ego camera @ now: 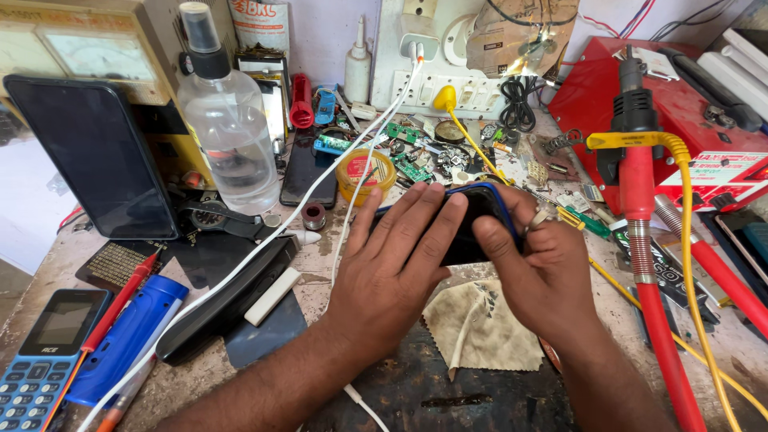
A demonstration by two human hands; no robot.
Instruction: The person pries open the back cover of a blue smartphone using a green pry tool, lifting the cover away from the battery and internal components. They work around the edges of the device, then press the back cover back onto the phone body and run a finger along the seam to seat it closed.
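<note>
— What do your hands hold at this moment?

— Both are on one dark phone (472, 228) with a blue edge. My left hand (396, 268) lies flat on its left part, the fingers stretched out and pressing on the glass. My right hand (540, 268) is closed around the right end, the thumb on top and the other fingers curled behind it.

— Where is the phone exactly?

— It is lifted a little over the middle of the workbench (320, 264), just above a stained cloth (496, 328) where a thin white stick (462, 340) lies.

— And around your hands?

— Just behind the phone stands a small yellow jar (366, 176), and a white cable (352, 200) runs past it toward me. Further left I see a clear spray bottle (228, 132) and a big black phone (92, 160) leaning upright. At the near left corner lies a blue keypad phone (44, 356), beside it a blue tube-shaped tool (128, 336). On my right a red hose (660, 320) comes down from a holder, beside a yellow cable (696, 272), in front of a red box (680, 112).
</note>
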